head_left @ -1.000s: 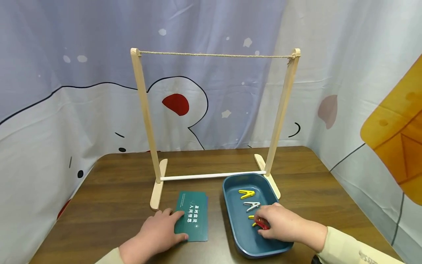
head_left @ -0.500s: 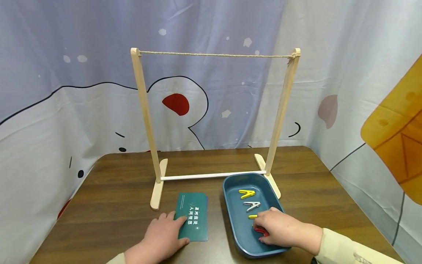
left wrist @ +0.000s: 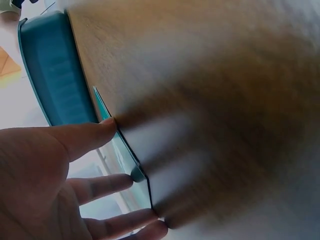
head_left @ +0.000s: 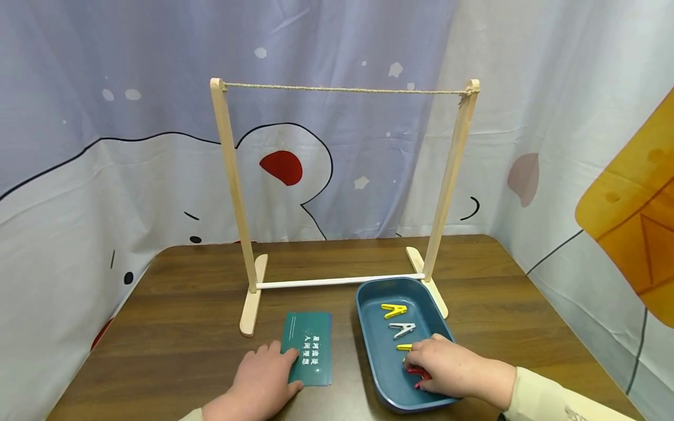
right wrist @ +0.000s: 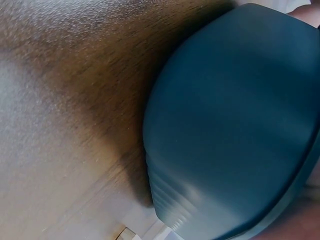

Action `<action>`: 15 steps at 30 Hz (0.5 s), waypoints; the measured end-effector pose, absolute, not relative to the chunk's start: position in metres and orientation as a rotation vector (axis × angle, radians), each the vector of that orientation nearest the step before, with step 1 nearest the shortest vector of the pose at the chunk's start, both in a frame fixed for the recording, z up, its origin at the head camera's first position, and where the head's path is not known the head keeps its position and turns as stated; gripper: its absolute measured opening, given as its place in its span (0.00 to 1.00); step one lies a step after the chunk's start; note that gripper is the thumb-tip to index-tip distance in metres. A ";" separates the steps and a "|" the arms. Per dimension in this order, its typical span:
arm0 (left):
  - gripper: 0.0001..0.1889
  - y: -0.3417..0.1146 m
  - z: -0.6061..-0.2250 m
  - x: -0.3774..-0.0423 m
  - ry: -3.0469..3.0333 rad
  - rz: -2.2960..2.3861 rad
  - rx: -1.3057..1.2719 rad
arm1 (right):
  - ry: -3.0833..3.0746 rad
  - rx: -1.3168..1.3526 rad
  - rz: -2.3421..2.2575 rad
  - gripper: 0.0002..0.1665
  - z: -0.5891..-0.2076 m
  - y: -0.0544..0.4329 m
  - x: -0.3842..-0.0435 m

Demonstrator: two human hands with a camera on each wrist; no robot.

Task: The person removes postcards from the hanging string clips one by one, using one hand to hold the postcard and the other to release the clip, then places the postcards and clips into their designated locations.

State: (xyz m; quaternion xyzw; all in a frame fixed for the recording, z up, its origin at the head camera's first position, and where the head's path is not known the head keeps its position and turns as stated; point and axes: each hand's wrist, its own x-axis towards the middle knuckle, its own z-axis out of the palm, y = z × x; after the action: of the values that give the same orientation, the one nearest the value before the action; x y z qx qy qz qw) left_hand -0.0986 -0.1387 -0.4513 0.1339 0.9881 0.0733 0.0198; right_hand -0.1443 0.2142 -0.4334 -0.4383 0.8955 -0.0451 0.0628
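Observation:
In the head view my left hand rests at the left edge of a small stack of green cards with white writing. The left wrist view shows its thumb and fingers extended, fingertips touching the edge of the cards. My right hand reaches into a blue tray and pinches a red clothespin, partly hidden by the fingers. A yellow clothespin lies partly covered by that hand. Further back in the tray are a white clothespin and another yellow clothespin.
Behind the cards and tray stands a wooden frame with a rope strung across its top and a white bar low down. The tray's back right side is close to the frame's right foot. A printed curtain hangs behind the table.
The top card has slid slightly toward me, with my left hand shifting a little right and nearer. My right hand has moved slightly left in the tray, around the red clothespin.

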 end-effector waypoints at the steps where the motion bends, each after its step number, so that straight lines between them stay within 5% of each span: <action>1: 0.28 -0.139 -0.451 -0.099 3.065 0.227 0.416 | 2.705 -1.319 -0.138 0.14 -0.433 0.214 -0.144; 15: 0.30 -0.139 -0.453 -0.102 3.019 0.240 0.368 | 2.685 -1.287 -0.165 0.15 -0.436 0.214 -0.146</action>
State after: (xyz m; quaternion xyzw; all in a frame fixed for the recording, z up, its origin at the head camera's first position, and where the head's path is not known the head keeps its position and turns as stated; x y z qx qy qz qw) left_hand -0.1019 -0.1393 -0.4531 0.1205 0.9886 0.0786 0.0454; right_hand -0.1459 0.2143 -0.4357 -0.4302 0.8975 -0.0552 0.0796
